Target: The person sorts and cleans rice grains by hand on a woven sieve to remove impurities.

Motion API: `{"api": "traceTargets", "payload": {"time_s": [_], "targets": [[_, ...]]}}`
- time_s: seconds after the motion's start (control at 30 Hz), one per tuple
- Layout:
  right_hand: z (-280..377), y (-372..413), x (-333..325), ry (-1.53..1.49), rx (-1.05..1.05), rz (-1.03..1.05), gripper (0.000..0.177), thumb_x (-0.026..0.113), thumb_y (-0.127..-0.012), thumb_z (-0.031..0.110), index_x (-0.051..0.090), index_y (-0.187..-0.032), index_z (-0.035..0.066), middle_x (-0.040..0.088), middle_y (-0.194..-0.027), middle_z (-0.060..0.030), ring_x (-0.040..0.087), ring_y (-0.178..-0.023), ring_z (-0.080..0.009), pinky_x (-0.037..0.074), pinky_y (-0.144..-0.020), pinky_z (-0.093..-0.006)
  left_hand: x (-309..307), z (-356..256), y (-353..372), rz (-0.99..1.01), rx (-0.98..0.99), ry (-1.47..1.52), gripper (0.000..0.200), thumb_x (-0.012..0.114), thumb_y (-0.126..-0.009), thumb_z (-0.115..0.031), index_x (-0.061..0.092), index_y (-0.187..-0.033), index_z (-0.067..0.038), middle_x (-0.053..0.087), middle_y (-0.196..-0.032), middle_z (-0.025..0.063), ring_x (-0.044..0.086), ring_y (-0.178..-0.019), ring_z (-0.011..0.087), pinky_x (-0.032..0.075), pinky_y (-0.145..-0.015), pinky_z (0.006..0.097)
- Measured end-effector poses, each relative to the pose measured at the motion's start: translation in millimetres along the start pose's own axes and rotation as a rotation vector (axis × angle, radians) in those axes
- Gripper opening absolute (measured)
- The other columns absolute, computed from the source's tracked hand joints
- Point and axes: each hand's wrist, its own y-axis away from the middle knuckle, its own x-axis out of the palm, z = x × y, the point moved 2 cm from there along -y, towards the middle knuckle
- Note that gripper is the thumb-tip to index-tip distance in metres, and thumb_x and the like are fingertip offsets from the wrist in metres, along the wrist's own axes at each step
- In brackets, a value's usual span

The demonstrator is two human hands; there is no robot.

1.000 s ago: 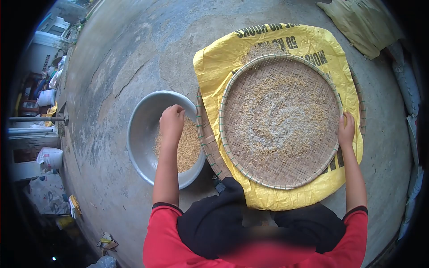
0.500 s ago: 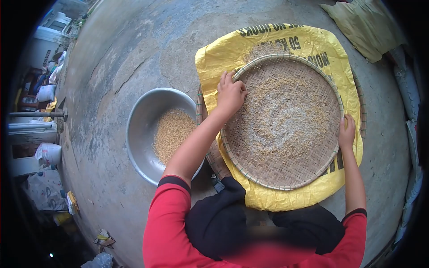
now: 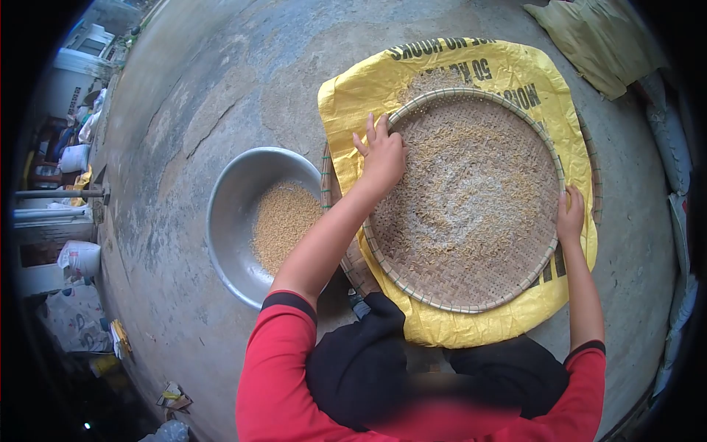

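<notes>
left hand (image 3: pixel 383 156) now off the bowl (image 3: pixel 227 221), on the tray (image 3: pixel 471 309); splayed flat on grain (image 3: pixel 471 199) (at left rim); right hand (image 3: pixel 569 214) clamped on right rim

A second woven tray (image 3: pixel 328 188) lies under the yellow sack (image 3: pixel 353 96). Only narrow strips of its rim show, at the left and at the right of the sack. The woven tray (image 3: pixel 471 221) on top covers the middle of the sack, so the black print can be read only in parts. The left hand (image 3: pixel 383 156) hides a piece of this tray's upper left rim, and the forearm crosses the right rim of the metal bowl (image 3: pixel 236 221). The right hand (image 3: pixel 571 215) clasps the right rim, and any fingers under the rim cannot be seen. The lap at the bottom centre is blurred. The olive sack (image 3: pixel 589 37) at the upper right is cut off by the dark border. The things at the left edge are too small to name.
</notes>
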Motion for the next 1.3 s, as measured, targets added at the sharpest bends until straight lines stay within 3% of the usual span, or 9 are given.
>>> {"api": "traceTargets", "payload": {"time_s": [0.23, 0.93, 1.17, 1.23, 1.3], "targets": [[2.9, 0.2, -1.5, -0.006, 0.002, -0.002, 0.038, 0.045, -0.091, 0.029, 0.053, -0.111, -0.002, 0.049, -0.120, -0.0195, 0.044, -0.115, -0.0327, 0.032, -0.098, -0.0367, -2.9, -1.9, 0.8, 0.041, -0.019, 0.002, 0.009, 0.062, -0.076, -0.014, 0.061, -0.079, -0.005, 0.023, -0.140, 0.0191, 0.007, -0.133, 0.0383, 0.002, -0.097, 0.0679], [-1.1, 0.0, -0.1, 0.004, -0.023, -0.017, 0.037, 0.045, -0.090, 0.030, 0.053, -0.111, 0.000, 0.049, -0.121, -0.0198, 0.044, -0.114, -0.0342, 0.033, -0.097, -0.0384, 0.0, -4.3, 0.2, 0.095, -0.081, 0.045, 0.008, 0.063, -0.076, -0.014, 0.063, -0.080, -0.007, 0.016, -0.142, 0.0209, 0.008, -0.134, 0.0388, 0.005, -0.098, 0.0683], [2.1, 0.5, -1.9, -0.005, -0.019, -0.011, 0.036, 0.046, -0.090, 0.028, 0.053, -0.111, 0.000, 0.049, -0.121, -0.0197, 0.044, -0.114, -0.0340, 0.034, -0.097, -0.0385, 1.7, 7.9, -2.5, 0.048, -0.058, 0.160, 0.008, 0.060, -0.078, -0.014, 0.060, -0.080, -0.006, 0.023, -0.140, 0.0200, 0.011, -0.133, 0.0387, 0.005, -0.097, 0.0684], [1.6, 0.3, -1.2, 0.000, -0.012, -0.012, 0.036, 0.046, -0.090, 0.029, 0.054, -0.111, 0.000, 0.049, -0.121, -0.0192, 0.045, -0.114, -0.0336, 0.034, -0.097, -0.0384, -6.3, 19.6, -0.9, -0.148, 0.063, 0.364, 0.011, 0.061, -0.078, -0.014, 0.058, -0.082, -0.004, 0.043, -0.125, 0.0198, 0.032, -0.125, 0.0349, 0.022, -0.098, 0.0579], [3.4, 0.4, -1.3, -0.001, 0.000, -0.009, 0.036, 0.046, -0.090, 0.029, 0.054, -0.110, 0.000, 0.049, -0.121, -0.0191, 0.044, -0.114, -0.0335, 0.034, -0.097, -0.0383, -38.0, 30.8, 12.0, -0.180, 0.062, 0.533, 0.012, 0.062, -0.077, -0.011, 0.057, -0.081, -0.001, 0.059, -0.097, 0.0173, 0.055, -0.098, 0.0303, 0.042, -0.083, 0.0418]]}}
